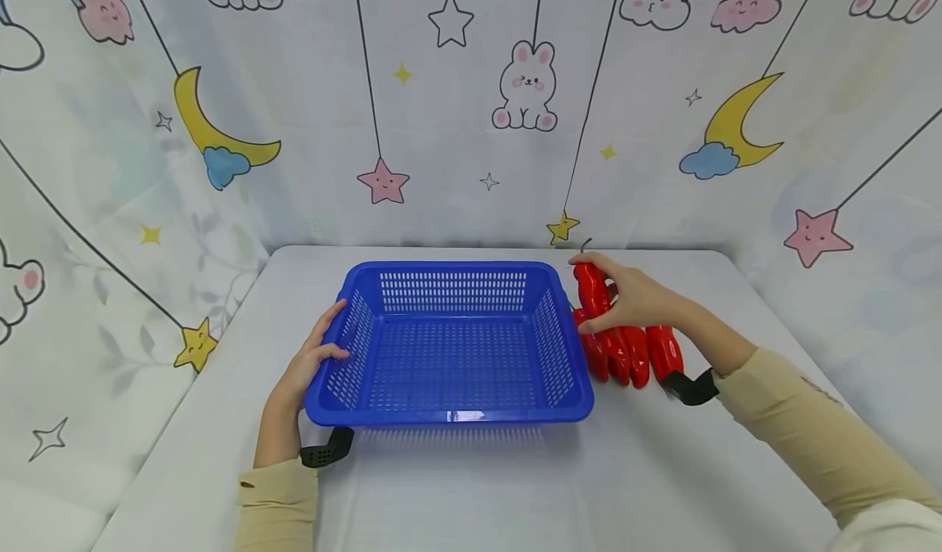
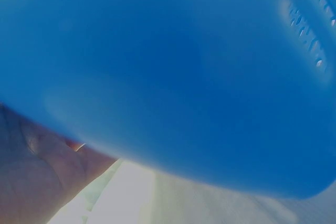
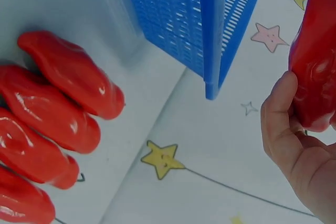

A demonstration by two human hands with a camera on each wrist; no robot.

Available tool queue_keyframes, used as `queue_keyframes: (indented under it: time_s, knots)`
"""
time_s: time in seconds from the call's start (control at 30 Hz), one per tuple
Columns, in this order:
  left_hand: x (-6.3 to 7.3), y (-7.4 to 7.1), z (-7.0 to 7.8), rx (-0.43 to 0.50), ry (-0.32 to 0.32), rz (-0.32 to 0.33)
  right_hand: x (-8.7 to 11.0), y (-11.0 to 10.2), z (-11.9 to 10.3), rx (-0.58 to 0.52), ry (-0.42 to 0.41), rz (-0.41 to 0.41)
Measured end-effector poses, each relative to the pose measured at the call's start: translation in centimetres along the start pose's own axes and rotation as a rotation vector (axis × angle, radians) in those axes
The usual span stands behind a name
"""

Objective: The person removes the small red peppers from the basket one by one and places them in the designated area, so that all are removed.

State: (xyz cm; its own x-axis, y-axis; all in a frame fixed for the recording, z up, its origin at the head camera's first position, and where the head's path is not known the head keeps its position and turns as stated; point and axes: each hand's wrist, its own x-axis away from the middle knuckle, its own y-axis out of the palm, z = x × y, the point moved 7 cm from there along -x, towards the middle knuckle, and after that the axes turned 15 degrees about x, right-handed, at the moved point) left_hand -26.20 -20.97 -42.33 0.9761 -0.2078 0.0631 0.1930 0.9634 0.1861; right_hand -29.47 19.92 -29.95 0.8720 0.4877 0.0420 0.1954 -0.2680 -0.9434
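Observation:
A blue plastic basket (image 1: 449, 415) with slotted walls stands on the white table, its inside bare. My left hand (image 1: 312, 365) grips its left rim, with the thumb over the inner wall. Close up, the left wrist view is mostly filled by the basket's blurred side (image 2: 173, 87). To the right of the basket, my right hand (image 1: 639, 297) holds a glossy red pepper (image 1: 592, 290) between thumb and fingers, its dark stem pointing up. That pepper (image 3: 315, 72) appears raised beside the basket in the right wrist view. Several more red peppers (image 3: 73, 74) lie in a row below it.
The row of peppers (image 1: 666, 352) spreads along the basket's right side, partly under my right hand and forearm. Behind the white table (image 1: 471, 495) hangs a cloth backdrop (image 1: 456, 110) printed with stars, moons and rabbits.

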Motion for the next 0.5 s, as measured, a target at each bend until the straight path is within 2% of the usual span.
queue_keyframes:
  time_s: [0.5]
  knots:
    - [0.0, -0.1, -0.1, -0.010, -0.007, 0.007, 1.5, -1.3, 1.5, -0.049, 0.021, -0.004]
